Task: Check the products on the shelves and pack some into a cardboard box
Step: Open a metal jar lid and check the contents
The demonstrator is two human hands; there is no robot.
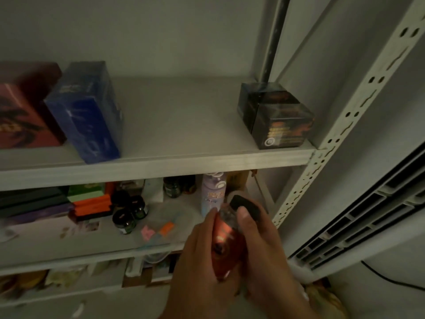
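Both hands hold a small reddish bottle [225, 236] with a black cap in front of the white metal shelves [161, 162]. My left hand [197, 261] grips its left side and bottom. Along its right side my right hand [259, 245] curls, thumb near the cap. The upper shelf carries a blue wrapped box [85, 111], a dark red box [25, 107] and two black boxes [276, 116]. On the middle shelf stand small dark jars [128, 212], a pale lilac bottle [212, 192] and orange and green packs [92, 201]. No cardboard box is in view.
A perforated white upright [333, 134] frames the shelves on the right. A white louvred appliance [368, 215] stands to the right of it. The bottom shelf [69, 277] holds blurred packets. The light is dim.
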